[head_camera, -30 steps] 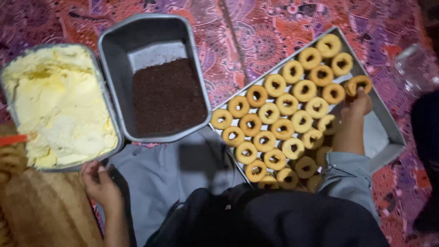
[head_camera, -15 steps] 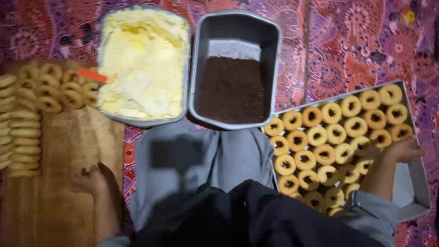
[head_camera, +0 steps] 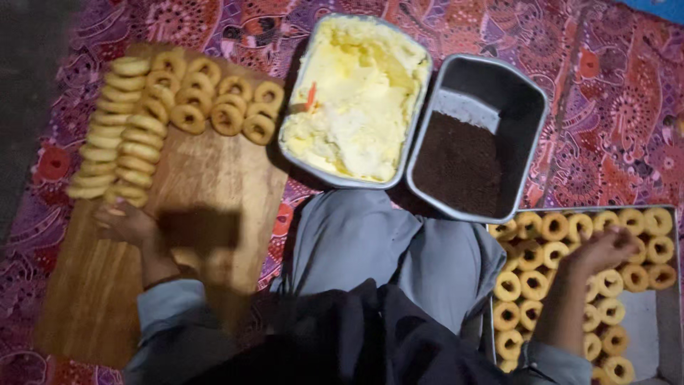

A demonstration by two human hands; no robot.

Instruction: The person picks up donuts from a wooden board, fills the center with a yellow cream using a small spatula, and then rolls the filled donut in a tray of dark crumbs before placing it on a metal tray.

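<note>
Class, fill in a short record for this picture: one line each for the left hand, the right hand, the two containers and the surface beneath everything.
left hand: rests on the wooden board, beside the stacked ring pastries
right hand: over the metal tray, touching the ring pastries in the tray
containers: yellow cream tub; pan of dark crumbs
surface: patterned cloth

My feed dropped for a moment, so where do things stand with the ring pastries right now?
Done: many golden ring-shaped pastries sit in rows in the grey metal tray. In hand: the right hand rests on those rows, and the left hand touches the stack of plain rings on the brown wooden board. Left: that stack, plus the tub of yellow cream and the tin of dark brown sprinkles.
</note>
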